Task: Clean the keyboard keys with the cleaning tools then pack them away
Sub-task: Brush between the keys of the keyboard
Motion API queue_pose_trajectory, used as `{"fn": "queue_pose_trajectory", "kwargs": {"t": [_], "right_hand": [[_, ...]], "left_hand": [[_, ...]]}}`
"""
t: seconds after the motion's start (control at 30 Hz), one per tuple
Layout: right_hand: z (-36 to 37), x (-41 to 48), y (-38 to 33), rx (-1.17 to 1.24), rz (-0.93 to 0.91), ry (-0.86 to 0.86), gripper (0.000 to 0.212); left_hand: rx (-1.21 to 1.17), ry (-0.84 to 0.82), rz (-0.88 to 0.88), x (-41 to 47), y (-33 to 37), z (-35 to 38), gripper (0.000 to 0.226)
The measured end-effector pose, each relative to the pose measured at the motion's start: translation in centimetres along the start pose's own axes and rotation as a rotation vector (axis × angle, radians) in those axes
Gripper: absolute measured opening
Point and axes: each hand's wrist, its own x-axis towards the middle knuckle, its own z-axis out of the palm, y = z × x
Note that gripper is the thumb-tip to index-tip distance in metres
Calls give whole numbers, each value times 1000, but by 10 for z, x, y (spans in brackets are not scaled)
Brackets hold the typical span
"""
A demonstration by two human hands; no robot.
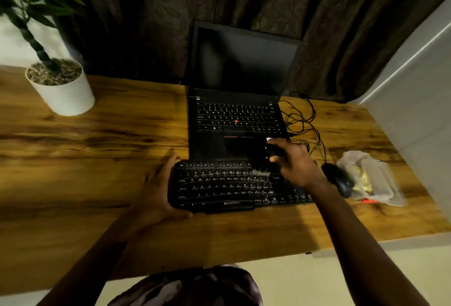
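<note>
Patterned cloth (195,286) is being seen at the bottom edge, both forearms being stretched out over it to the wooden desk (97,159). Black keyboard (234,188) is being kept flat on the desk, touching the front edge of the open laptop (239,115). Its left end is being clasped by the left hand (158,191), thumb at the front corner, fingers along the side. A dark brush (262,167), blurred, is being gripped in the curled fingers of the right hand (295,166), pale bristles being held on the upper key rows right of centre.

Handling, judged: keyboard is likely light, stiff plastic, probably sliding easily on smooth wood, so it is best steadied at an end, not by the keys. Keycaps could be popped by hard scrubbing. Brush looks light with soft bristles and is best taken by the handle. Clear pouch (371,178), just beyond the mouse (338,178) on the right, looks floppy and slippery, so an edge pinch is being suggested for packing.
</note>
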Motion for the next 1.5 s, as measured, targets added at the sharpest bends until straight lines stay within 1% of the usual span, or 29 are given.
{"fn": "queue_pose_trajectory", "kwargs": {"t": [0.1,0.2,0.3,0.53,0.67,0.77,0.83,0.9,1.0,1.07,1.17,1.23,1.33,1.5], "right_hand": [[0,0,-9,-57,14,-14,46],[11,3,-28,27,-41,-19,42],[18,7,-27,116,-71,-23,42],[3,4,-10,25,-29,-9,46],[21,5,-24,66,-86,-2,44],[31,7,-35,123,-141,1,41],[29,8,-36,140,-138,-7,40],[22,9,-30,105,-123,-9,40],[16,9,-24,-10,-97,-25,47],[19,9,-29,-23,-106,-28,47],[33,12,-44,29,-145,-26,44],[39,14,-49,110,-173,-14,42],[37,14,-47,202,-151,-14,41],[24,12,-31,45,-144,-14,45]], "left_hand": [[-5,-11,-7,0,-1,-1,154],[7,-9,1,-1,0,-1,155],[15,-11,-6,0,0,-2,153],[30,-22,-19,-2,-2,-1,152],[2,-28,-62,-4,-3,0,152],[12,-26,-43,-5,0,-1,150],[9,-30,-32,-6,1,-2,150],[-2,-32,-33,-6,0,-2,149],[1,-32,-44,-5,-1,-2,147],[-2,-38,-46,-5,-1,-2,146],[-1,-43,-50,-4,0,-3,145],[-1,-48,-52,-5,1,-3,143],[-1,-59,-54,-5,0,-2,144],[-7,-50,-43,-6,1,-3,143]]}}
